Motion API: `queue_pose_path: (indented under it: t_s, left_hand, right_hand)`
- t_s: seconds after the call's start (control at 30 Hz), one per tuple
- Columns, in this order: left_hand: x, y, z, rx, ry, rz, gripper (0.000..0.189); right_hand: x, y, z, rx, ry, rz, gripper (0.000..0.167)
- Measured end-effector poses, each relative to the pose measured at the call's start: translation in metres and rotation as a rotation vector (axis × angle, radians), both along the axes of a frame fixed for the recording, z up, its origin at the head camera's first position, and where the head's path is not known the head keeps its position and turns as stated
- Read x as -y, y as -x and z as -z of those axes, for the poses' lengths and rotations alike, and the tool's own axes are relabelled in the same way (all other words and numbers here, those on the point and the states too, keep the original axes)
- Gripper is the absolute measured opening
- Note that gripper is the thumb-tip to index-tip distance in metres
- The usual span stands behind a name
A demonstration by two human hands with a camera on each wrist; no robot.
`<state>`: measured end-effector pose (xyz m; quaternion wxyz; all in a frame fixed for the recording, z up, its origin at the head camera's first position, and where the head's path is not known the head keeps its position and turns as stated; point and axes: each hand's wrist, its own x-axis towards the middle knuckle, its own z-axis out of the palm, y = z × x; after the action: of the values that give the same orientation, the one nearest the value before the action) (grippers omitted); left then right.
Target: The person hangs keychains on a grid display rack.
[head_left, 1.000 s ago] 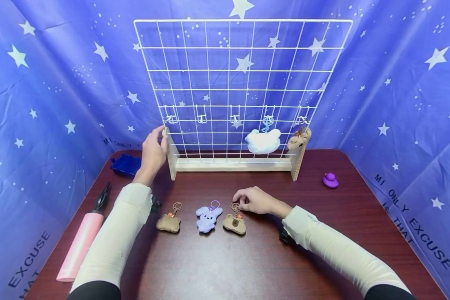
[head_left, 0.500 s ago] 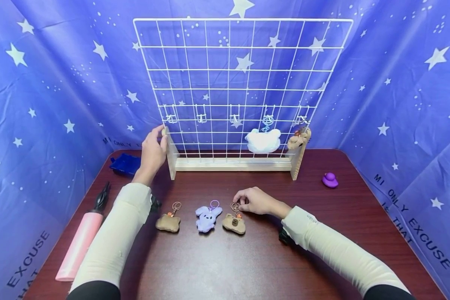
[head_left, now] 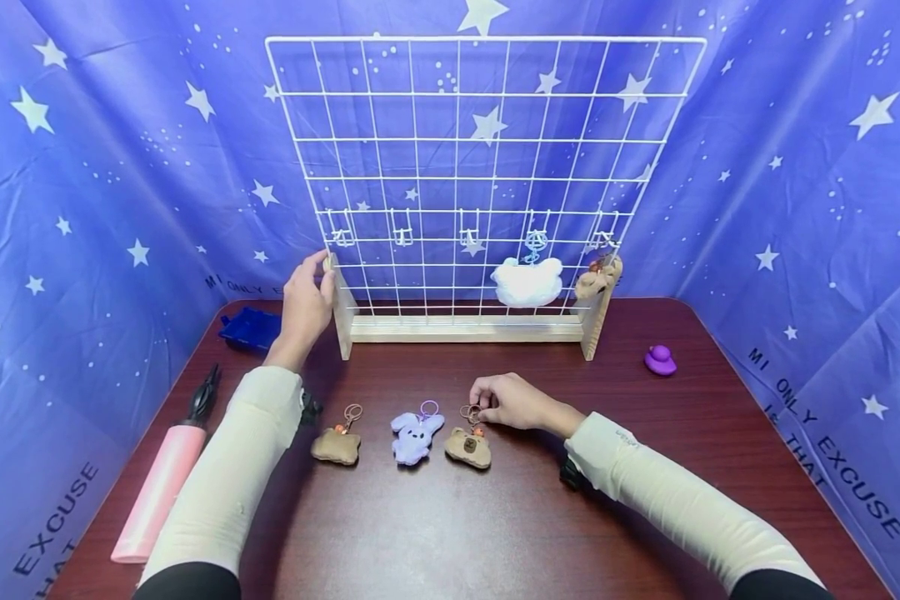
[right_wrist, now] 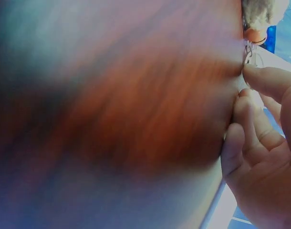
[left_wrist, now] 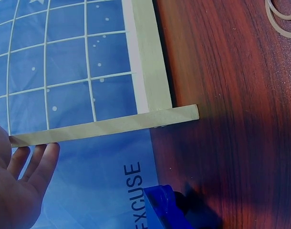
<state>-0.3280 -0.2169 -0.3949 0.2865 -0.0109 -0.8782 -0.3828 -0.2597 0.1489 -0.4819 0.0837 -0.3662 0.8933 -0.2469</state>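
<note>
My left hand (head_left: 307, 300) grips the wooden side post (head_left: 342, 312) of a white wire grid rack (head_left: 487, 158); the left wrist view shows fingers (left_wrist: 49, 160) curled against the post's edge. Low over the table, my right hand (head_left: 513, 400) pinches the ring of a brown plush keychain (head_left: 468, 448). In the right wrist view its thumb (right_wrist: 267, 81) lies beside the ring; the exact contact is partly hidden. A lilac bunny plush keychain (head_left: 414, 437) and another brown plush keychain (head_left: 336, 447) lie to the left.
A white plush keychain (head_left: 527, 282) and a brown plush one (head_left: 598, 277) hang from hooks on the grid's right. Bare hooks (head_left: 402, 235) line its left. A pink pump (head_left: 159, 492) and blue tray (head_left: 251, 327) stand left, a purple duck (head_left: 660, 360) right.
My right hand's fingertips have shifted very slightly to the right at the brown keychain's ring. The left hand stays on the post.
</note>
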Motion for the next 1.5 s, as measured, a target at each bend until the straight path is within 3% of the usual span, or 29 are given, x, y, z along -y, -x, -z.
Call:
queue_pose_path:
  t_s: [0.5,0.8,1.5]
  left_hand:
    - [0.000,0.000,0.000,0.002,0.000,0.008,0.042]
    - [0.000,-0.001,0.000,-0.008,-0.002,0.010,0.041]
    - [0.000,-0.001,0.000,-0.011,0.001,0.008,0.041]
  right_hand:
    - [-0.009,0.002,-0.007,0.038,0.039,-0.080,0.013]
    - [-0.010,0.003,-0.020,0.054,0.105,-0.054,0.012]
    - [-0.016,0.014,-0.044,-0.043,0.165,-0.021,0.013]
